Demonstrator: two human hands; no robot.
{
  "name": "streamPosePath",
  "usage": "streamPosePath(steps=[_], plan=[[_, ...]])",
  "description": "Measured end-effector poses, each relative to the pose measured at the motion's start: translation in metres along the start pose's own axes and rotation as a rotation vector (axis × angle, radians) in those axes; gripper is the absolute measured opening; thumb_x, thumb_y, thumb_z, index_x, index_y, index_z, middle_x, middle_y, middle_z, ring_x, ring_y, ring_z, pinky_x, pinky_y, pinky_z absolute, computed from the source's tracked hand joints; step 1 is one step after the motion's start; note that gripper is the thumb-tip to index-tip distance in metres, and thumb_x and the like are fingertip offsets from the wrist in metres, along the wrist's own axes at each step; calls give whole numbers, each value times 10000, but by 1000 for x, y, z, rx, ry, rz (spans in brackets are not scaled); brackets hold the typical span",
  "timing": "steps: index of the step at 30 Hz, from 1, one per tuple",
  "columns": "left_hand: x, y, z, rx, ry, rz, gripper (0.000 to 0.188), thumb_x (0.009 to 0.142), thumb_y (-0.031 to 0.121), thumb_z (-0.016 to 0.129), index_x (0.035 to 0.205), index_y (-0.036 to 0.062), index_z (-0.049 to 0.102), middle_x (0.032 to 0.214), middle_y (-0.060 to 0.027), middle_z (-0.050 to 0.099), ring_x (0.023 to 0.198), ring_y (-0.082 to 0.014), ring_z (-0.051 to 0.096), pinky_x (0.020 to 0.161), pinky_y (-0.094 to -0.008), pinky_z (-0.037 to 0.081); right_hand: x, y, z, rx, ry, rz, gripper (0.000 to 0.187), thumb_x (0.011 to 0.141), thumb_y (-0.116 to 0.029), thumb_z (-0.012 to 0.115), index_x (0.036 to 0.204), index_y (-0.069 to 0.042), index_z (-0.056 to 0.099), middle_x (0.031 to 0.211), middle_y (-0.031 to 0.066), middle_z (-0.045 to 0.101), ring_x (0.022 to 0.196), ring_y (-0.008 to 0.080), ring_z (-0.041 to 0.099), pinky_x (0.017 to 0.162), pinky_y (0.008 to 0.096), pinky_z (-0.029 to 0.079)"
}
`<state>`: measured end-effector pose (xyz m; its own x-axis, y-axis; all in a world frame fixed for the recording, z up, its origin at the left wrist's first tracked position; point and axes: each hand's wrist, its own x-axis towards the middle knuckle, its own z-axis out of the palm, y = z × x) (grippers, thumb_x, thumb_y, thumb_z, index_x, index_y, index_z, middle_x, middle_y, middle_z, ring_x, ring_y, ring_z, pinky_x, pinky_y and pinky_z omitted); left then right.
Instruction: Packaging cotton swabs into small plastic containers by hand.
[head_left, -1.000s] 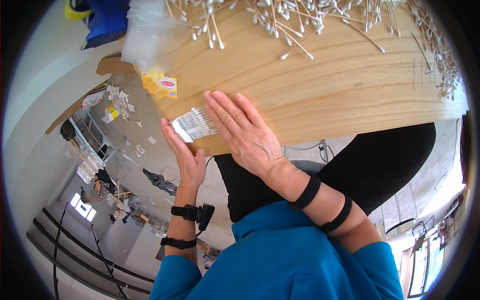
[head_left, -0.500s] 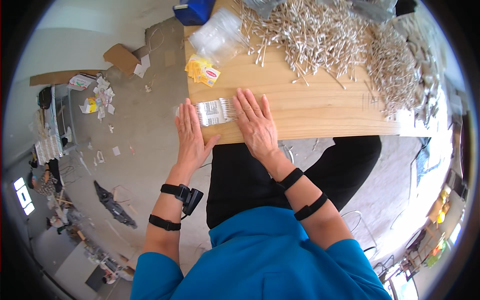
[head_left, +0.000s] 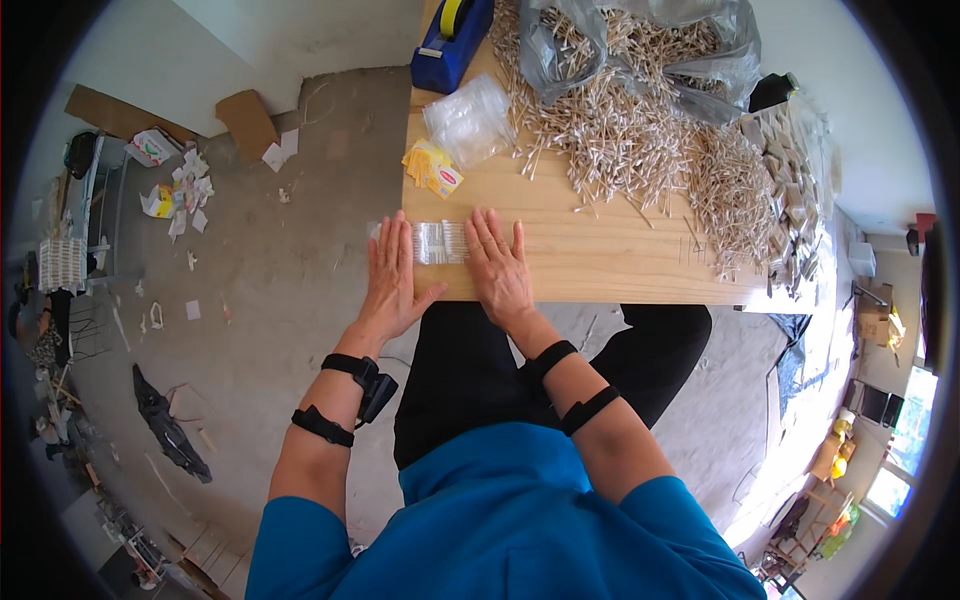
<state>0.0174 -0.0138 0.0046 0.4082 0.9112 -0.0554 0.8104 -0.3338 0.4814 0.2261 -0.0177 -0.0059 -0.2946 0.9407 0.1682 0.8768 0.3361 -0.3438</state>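
A flat clear pack of cotton swabs [head_left: 440,243] lies near the front left edge of the wooden table. My left hand [head_left: 390,280] lies flat over its left end, fingers stretched out and thumb apart. Over its right end rests my right hand [head_left: 502,275], also flat with fingers extended. Both palms face down, and between them the middle of the pack shows white swab tips and some printed card. What lies under the fingers is hidden.
Yellow cards [head_left: 432,168] and clear plastic bags [head_left: 470,118] lie beyond my hands. Behind them stands a blue tape dispenser [head_left: 452,55]. A large heap of loose cotton swabs [head_left: 630,150] spreads from a grey plastic bag [head_left: 565,60], with stacked packs [head_left: 795,190] at the right.
The view has shifted, showing more of the tape dispenser and grey bag. Both hands stay flat on the pack, with little movement against the table.
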Motion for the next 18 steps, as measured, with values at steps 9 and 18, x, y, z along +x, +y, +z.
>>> streamPosePath(steps=[9, 18], plan=[[1, -9, 2, -122, -10, 33, 1063, 886, 369, 671, 1554, -10, -64, 1634, -237, -35, 1515, -414, -38, 1206, -564, 13, 5, -14, 6, 53, -23, -48, 586, 928, -132, 493, 1482, 12, 364, 1583, 146, 330, 1499, 284, 245, 1227, 512, 116], [0, -9, 6, -140, 38, 48, 1136, 828, 420, 742, 1556, -20, -11, 1636, -234, -11, 1515, -420, -16, 1200, -586, 26, 12, -28, 13, 53, -44, -32, 628, 892, -165, 524, 1476, 11, 374, 1589, 161, 311, 1502, 310, 232, 1225, 516, 108]])
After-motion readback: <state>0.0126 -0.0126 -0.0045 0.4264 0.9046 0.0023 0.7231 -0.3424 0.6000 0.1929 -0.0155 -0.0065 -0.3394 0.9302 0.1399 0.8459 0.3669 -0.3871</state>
